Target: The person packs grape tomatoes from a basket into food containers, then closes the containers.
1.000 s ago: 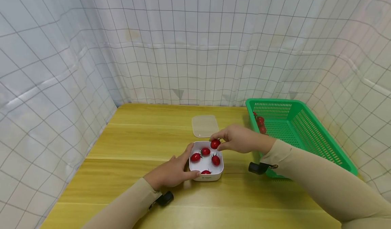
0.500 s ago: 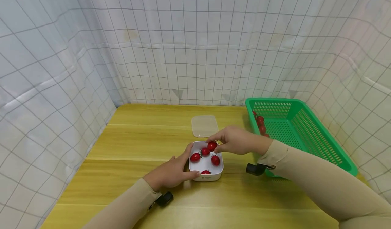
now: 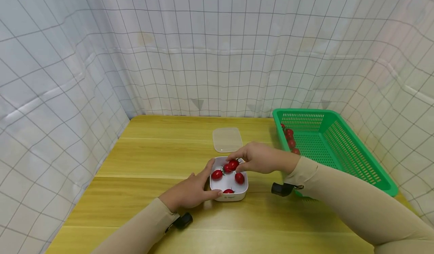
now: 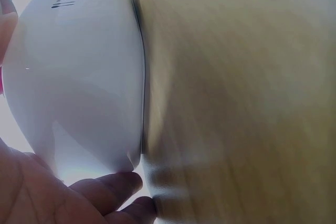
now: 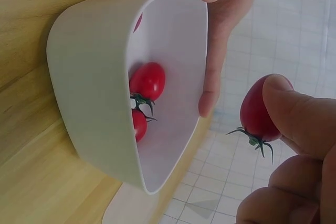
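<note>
A white square box [image 3: 234, 198] stands on the wooden table, and several red cherry tomatoes [image 3: 217, 175] lie inside it. My left hand [image 3: 190, 192] grips the box from its left, thumb on the near rim and fingers along the left side. Between thumb and fingers, my right hand [image 3: 260, 158] pinches another cherry tomato [image 5: 257, 111], its green stem end showing in the right wrist view. That tomato is above the back right part of the box. In the left wrist view the box wall [image 4: 79, 77] fills the left half, with fingertips at its bottom corner.
On the right stands a green slotted basket [image 3: 359, 144] with several cherry tomatoes [image 3: 291, 143] along its left side. A translucent flat lid [image 3: 227, 140] lies behind the box. Grid-patterned white curtains [image 3: 217, 58] surround the table [image 3: 149, 163] at the back and sides.
My right hand has moved left and a little down with its cherry tomato, from the box's back right rim to over the inside. My left hand and the box have stayed put.
</note>
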`<state>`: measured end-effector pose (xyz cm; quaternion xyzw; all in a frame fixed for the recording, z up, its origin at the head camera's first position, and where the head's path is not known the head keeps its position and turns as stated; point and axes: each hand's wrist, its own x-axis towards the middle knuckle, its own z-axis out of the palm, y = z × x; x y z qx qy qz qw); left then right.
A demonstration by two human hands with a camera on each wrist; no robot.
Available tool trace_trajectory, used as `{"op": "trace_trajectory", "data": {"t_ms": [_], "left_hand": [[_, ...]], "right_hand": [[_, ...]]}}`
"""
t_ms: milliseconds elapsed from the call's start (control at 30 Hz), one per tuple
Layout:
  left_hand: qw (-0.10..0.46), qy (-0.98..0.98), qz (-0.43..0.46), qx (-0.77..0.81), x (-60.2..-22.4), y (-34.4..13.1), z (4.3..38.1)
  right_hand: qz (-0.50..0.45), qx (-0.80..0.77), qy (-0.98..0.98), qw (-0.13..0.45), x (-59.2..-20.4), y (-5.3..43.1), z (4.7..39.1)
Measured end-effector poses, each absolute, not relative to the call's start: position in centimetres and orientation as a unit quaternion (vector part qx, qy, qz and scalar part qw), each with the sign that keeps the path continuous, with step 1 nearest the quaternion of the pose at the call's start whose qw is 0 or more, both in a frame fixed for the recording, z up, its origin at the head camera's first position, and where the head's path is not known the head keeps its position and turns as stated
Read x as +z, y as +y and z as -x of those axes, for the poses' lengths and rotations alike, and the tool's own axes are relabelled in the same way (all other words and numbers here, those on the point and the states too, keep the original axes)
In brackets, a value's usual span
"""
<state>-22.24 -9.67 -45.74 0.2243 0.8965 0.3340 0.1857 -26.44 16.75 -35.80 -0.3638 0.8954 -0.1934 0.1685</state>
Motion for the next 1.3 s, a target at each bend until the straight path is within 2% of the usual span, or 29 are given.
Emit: {"op": "trace_trajectory", "data": {"t_ms": [500,1033,1300], "left_hand": [[0.186,0.897,-0.220,0.335,-45.7,-9.7,22.2],[0.189,0.899,-0.211,0.333,-45.7,-9.7,22.1],[0.190,0.901,-0.208,0.331,-45.9,-9.8,22.1]], "right_hand": [[0.350,-0.201,0.896,0.187,-36.0,16.5,26.4],[0.340,-0.223,0.896,0.180,-35.3,17.1,26.3],[0.256,-0.272,0.922,0.102,-32.8,21.6,28.7]]}}
